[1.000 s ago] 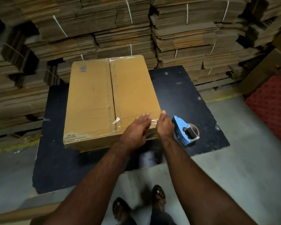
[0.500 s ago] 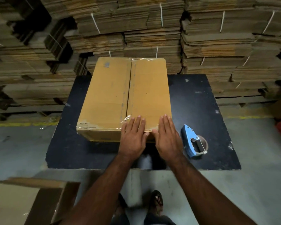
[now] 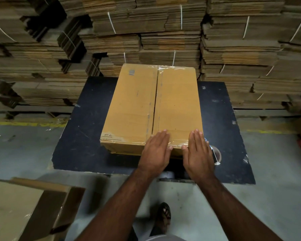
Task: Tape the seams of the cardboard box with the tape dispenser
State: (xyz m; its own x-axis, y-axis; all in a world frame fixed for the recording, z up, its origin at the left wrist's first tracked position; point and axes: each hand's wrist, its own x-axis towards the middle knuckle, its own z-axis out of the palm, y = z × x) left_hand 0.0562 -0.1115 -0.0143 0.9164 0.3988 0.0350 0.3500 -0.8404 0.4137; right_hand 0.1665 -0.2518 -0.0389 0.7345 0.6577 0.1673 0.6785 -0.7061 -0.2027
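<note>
A closed cardboard box (image 3: 139,108) lies on a black table (image 3: 87,140), with clear tape along its centre seam and over its near and far edges. My left hand (image 3: 156,150) lies flat with straight fingers on the box's near edge, close to the seam. My right hand (image 3: 197,153) lies flat on the near right corner. The tape dispenser (image 3: 215,154) sits on the table just right of my right hand, mostly hidden behind it; only its tape roll and a sliver of blue show.
Tall stacks of bundled flat cardboard (image 3: 163,32) wall off the far side of the table. An open cardboard box (image 3: 24,209) stands on the grey floor at the lower left. My sandalled foot (image 3: 163,214) is below the table's near edge.
Both hands went from the box's near right corner to lying flat on its near edge, and have now spread apart. My right hand now covers most of the dispenser. The view shifted left.
</note>
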